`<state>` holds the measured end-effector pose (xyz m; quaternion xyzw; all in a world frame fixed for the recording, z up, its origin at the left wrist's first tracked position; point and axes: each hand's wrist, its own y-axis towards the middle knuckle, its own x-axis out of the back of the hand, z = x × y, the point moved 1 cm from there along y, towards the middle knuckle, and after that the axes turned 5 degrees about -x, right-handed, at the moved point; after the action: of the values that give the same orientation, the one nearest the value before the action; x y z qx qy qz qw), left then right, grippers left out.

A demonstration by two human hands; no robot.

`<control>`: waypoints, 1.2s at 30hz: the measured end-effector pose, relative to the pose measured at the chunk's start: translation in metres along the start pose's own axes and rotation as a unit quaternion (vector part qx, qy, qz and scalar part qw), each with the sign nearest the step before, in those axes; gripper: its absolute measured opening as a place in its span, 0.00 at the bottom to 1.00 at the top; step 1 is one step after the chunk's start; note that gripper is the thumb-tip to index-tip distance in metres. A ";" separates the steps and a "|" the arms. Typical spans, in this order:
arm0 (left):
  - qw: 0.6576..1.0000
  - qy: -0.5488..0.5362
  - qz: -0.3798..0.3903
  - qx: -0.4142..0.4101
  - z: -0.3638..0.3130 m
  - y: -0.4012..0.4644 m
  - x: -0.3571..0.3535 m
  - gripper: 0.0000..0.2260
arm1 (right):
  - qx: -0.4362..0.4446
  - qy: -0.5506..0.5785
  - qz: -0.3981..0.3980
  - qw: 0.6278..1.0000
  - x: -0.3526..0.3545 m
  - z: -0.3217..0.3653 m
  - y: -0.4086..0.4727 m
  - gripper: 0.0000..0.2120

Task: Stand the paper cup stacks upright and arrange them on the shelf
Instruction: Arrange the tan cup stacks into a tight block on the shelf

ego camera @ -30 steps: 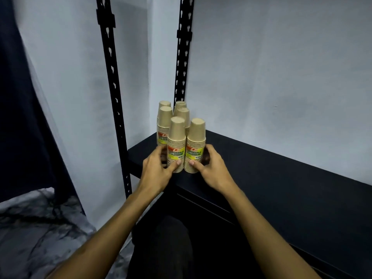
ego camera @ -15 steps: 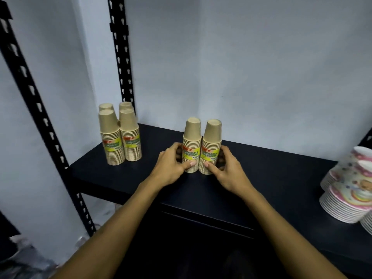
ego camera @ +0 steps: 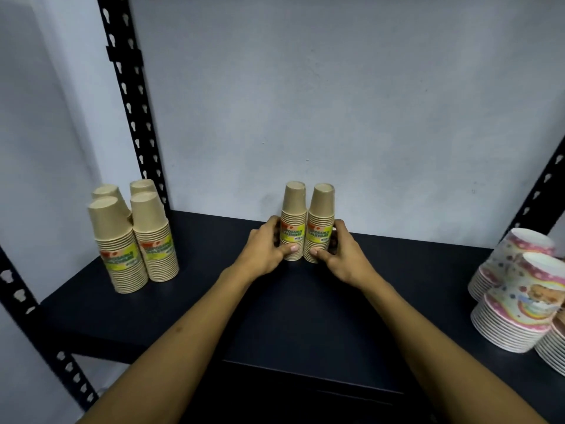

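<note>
Two tan paper cup stacks with yellow-green labels stand upright, side by side, near the back wall on the black shelf (ego camera: 290,304). My left hand (ego camera: 264,250) grips the left stack (ego camera: 294,206) and my right hand (ego camera: 342,255) grips the right stack (ego camera: 321,209). Both stacks rest on the shelf with rims down. Several more tan cup stacks (ego camera: 134,237) stand upright in a cluster at the shelf's left end, apart from my hands.
Stacks of pink patterned paper bowls (ego camera: 519,301) sit at the shelf's right end. Black perforated uprights (ego camera: 131,99) rise at the back left and at the front left and right. A grey wall closes the back.
Both hands slid the two stacks from the left cluster to the shelf's middle and then back toward the wall. The view turned right, bringing the patterned bowls into sight.
</note>
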<state>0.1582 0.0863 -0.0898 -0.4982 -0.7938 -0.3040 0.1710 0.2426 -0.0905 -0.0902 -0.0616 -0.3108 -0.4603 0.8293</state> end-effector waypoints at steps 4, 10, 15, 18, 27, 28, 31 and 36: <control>1.000 0.002 0.002 0.002 0.006 0.017 0.002 0.29 | -0.008 -0.005 0.004 1.000 0.001 0.000 0.018 0.28; 0.999 -0.046 -0.007 0.005 0.018 0.020 0.000 0.32 | -0.013 0.026 0.008 1.000 0.000 -0.014 0.027 0.31; 0.999 -0.048 -0.001 -0.004 0.024 0.020 -0.004 0.36 | -0.008 0.039 0.015 0.999 0.000 -0.021 0.033 0.38; 0.999 -0.036 -0.004 0.002 0.027 0.024 -0.005 0.34 | -0.001 0.026 0.009 1.000 0.000 -0.024 0.037 0.32; 1.000 -0.023 -0.015 0.006 0.029 0.033 -0.012 0.32 | 0.006 0.019 -0.019 1.000 -0.003 -0.026 0.043 0.30; 1.000 -0.018 -0.017 0.007 0.029 0.034 -0.013 0.32 | 0.005 0.015 -0.022 1.000 -0.003 -0.026 0.044 0.31; 1.000 0.005 -0.022 0.008 0.032 0.035 -0.014 0.33 | 0.002 0.015 -0.026 1.000 -0.002 -0.027 0.047 0.33; 0.999 0.001 -0.027 0.018 0.035 0.034 -0.017 0.33 | -0.004 0.007 -0.028 1.000 -0.004 -0.028 0.048 0.30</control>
<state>0.1971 0.1089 -0.1155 -0.4734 -0.8117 -0.2951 0.1728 0.2924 -0.0718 -0.1061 -0.0530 -0.3046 -0.4846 0.8183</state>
